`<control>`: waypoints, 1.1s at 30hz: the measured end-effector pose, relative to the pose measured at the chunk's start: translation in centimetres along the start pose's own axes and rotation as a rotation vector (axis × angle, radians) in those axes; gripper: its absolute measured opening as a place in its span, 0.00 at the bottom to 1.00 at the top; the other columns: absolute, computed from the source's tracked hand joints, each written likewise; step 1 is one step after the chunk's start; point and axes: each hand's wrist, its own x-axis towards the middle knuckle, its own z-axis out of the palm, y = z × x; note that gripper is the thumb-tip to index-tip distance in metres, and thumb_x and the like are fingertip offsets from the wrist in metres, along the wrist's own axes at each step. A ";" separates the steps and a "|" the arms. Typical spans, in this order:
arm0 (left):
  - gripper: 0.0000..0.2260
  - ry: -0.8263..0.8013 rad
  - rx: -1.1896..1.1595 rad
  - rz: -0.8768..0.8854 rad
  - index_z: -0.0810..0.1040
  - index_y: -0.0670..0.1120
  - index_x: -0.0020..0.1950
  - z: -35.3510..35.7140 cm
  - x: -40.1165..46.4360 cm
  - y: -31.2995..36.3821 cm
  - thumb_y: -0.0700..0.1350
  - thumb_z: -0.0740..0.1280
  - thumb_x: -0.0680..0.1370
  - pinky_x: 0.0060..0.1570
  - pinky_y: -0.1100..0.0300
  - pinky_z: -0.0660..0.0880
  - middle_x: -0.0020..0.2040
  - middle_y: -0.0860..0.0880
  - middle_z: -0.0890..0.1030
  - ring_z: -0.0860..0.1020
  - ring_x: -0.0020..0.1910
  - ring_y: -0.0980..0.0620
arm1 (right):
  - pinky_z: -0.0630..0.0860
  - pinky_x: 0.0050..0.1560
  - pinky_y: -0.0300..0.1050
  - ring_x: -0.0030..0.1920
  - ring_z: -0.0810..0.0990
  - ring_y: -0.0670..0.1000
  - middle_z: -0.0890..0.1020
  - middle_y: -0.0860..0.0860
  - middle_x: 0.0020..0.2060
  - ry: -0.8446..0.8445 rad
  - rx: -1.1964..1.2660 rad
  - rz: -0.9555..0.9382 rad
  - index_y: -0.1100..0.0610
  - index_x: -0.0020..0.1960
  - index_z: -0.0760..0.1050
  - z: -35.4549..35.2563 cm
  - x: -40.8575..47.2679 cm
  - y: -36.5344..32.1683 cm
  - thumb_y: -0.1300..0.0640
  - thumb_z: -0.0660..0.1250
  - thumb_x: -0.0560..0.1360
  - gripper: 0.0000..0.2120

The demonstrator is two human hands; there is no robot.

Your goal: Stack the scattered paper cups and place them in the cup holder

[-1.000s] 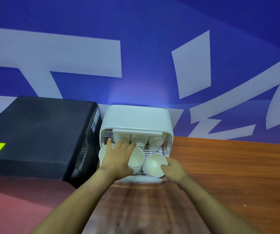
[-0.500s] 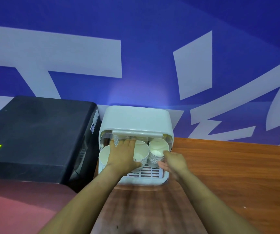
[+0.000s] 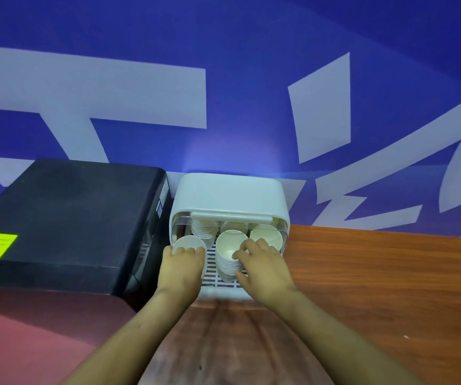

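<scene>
Both hands work at the holder's [image 3: 230, 195] mouth, at the wooden surface's [image 3: 376, 273] far left edge. The left hand [image 3: 182, 266] grips one stack [image 3: 189, 244] at the tray's left rim; the right hand [image 3: 262, 266], off its earlier right stack [image 3: 268, 237], now pinches the middle stack [image 3: 229, 255], pulled nearer. Stacks are being rearranged, not finished. A black box [image 3: 65, 218] crowds the left; the right is free.

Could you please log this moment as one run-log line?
left hand: grips left cup stack | right hand: grips middle cup stack | cup holder: open
</scene>
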 end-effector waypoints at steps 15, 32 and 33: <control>0.14 -0.034 0.037 0.084 0.72 0.48 0.57 -1.4 2.3 0.4 0.35 0.63 0.74 0.67 0.51 0.59 0.50 0.49 0.82 0.78 0.54 0.47 | 0.65 0.25 0.39 0.30 0.75 0.51 0.73 0.47 0.26 -0.022 -0.182 0.064 0.52 0.27 0.74 1.9 2.5 -0.1 0.61 0.80 0.37 0.23; 0.13 0.019 -0.079 0.057 0.72 0.50 0.61 -1.5 1.3 -0.4 0.44 0.61 0.77 0.61 0.54 0.64 0.55 0.50 0.80 0.76 0.56 0.47 | 0.74 0.48 0.50 0.55 0.76 0.57 0.76 0.53 0.56 -0.157 0.016 0.032 0.55 0.61 0.73 0.3 0.4 0.3 0.61 0.60 0.77 0.13; 0.13 -0.002 -0.053 0.055 0.72 0.49 0.60 -1.3 1.4 -0.2 0.41 0.61 0.77 0.62 0.54 0.64 0.54 0.49 0.81 0.77 0.56 0.47 | 0.73 0.45 0.50 0.54 0.77 0.58 0.76 0.54 0.55 -0.175 0.019 0.049 0.56 0.59 0.73 0.6 0.7 0.2 0.63 0.60 0.76 0.13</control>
